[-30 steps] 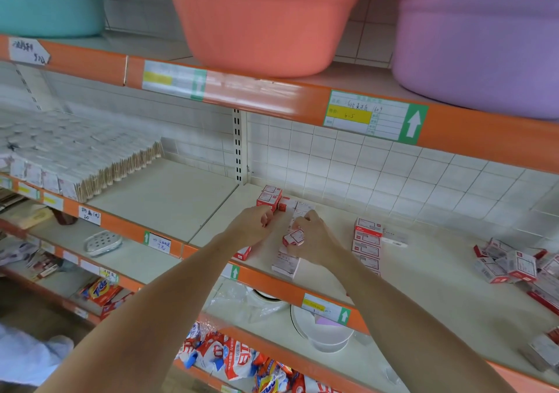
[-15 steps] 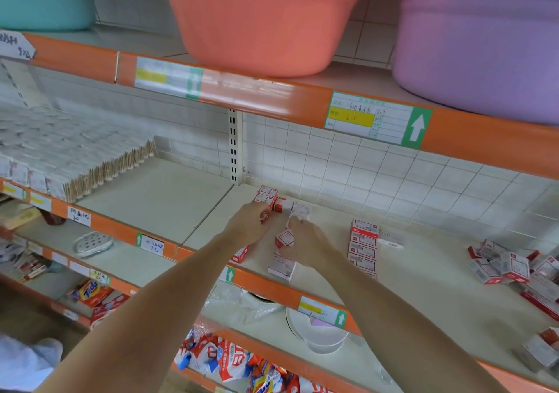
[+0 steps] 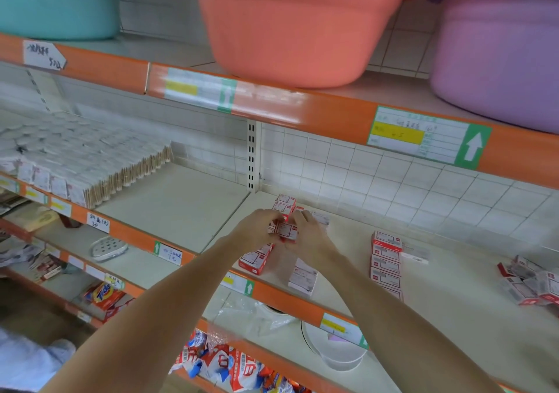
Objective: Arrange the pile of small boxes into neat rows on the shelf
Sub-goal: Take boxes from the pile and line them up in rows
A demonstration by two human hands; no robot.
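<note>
A cream shelf (image 3: 348,241) with an orange front edge carries the small boxes. Behind the fingers (image 3: 302,220) a short row of red and white boxes (image 3: 284,203) is seen. Below the fingers two boxes (image 3: 255,261) lie near the edge. To the right of the fingers a neat column (image 3: 385,264) is laid, and far right a loose pile (image 3: 529,284).

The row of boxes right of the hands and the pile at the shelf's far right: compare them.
The row of boxes lies flat, lined up front to back in one straight file; the pile is jumbled, its boxes tilted and overlapping. The row sits nearer the right hand; the pile reaches the frame's edge. Both hold small red-and-white boxes on the same shelf.
</note>
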